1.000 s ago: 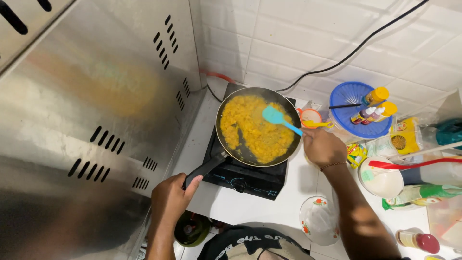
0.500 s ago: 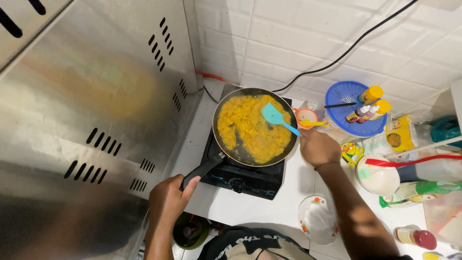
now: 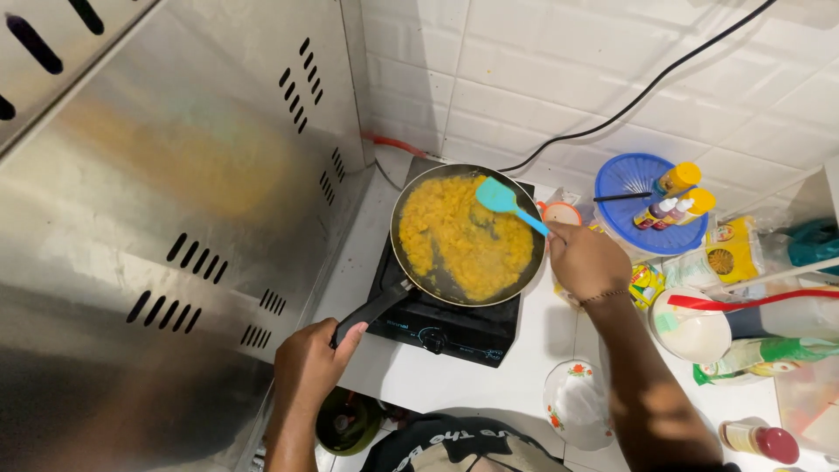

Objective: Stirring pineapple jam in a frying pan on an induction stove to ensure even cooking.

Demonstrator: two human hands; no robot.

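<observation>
One frying pan (image 3: 468, 236) sits on one black single-burner stove (image 3: 446, 319), filled with yellow scrambled food (image 3: 463, 240). The left hand (image 3: 308, 363) has its fingers wrapped tight round the pan's black handle (image 3: 371, 310) at the pan's 7 o'clock. The right hand (image 3: 584, 260), at 3 o'clock, is closed on one turquoise spatula (image 3: 507, 203), its blade resting at the food's 1 o'clock edge. One blue basket (image 3: 642, 205) at 2 o'clock holds three bottles (image 3: 677, 197); one white bowl (image 3: 695, 328) lies at 4 o'clock. Since the earlier frame the spatula has moved up toward the pan's far rim.
</observation>
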